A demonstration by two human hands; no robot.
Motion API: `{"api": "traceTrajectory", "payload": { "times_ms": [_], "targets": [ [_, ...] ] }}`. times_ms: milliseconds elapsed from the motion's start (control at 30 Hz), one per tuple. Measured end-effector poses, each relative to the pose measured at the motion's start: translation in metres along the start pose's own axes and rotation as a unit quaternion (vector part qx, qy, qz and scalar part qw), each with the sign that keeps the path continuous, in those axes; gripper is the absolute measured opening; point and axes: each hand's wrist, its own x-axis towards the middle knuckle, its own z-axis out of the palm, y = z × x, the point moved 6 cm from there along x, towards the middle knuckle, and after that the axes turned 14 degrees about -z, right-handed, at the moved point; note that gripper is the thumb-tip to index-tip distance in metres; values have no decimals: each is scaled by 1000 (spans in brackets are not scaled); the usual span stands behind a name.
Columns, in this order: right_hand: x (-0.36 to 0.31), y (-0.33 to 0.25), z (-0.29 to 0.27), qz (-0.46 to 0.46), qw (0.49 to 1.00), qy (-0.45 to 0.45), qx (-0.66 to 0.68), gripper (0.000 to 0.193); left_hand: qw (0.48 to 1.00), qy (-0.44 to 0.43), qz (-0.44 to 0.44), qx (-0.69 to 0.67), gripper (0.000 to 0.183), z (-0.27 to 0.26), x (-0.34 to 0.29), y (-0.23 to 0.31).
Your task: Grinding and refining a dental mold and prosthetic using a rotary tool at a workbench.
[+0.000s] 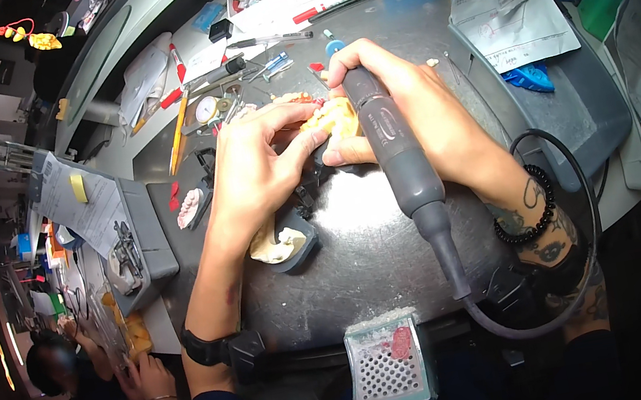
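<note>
Head view of a dark grey worktop (381,258). The left hand (257,172) pinches an orange-pink dental model (328,116) between thumb and fingers, holding it just above the worktop's centre. The right hand (396,94) is clenched around a grey rotary handpiece (398,157), its tip hidden at the model; its cable (580,182) loops past the right wrist. A white plaster cast (277,245) lies near the left wrist. A perforated tray (388,366) sits at the near edge.
</note>
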Motion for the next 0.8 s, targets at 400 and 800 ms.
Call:
{"api": "traceTrajectory", "payload": {
  "times_ms": [400,800],
  "targets": [
    [0,13,-3,27,999,21,24,36,974,131,168,83,25,-10,-26,32],
    [8,-38,6,-19,925,58,375,48,966,155,184,-91,56,-48,-55,49]
  ]
}}
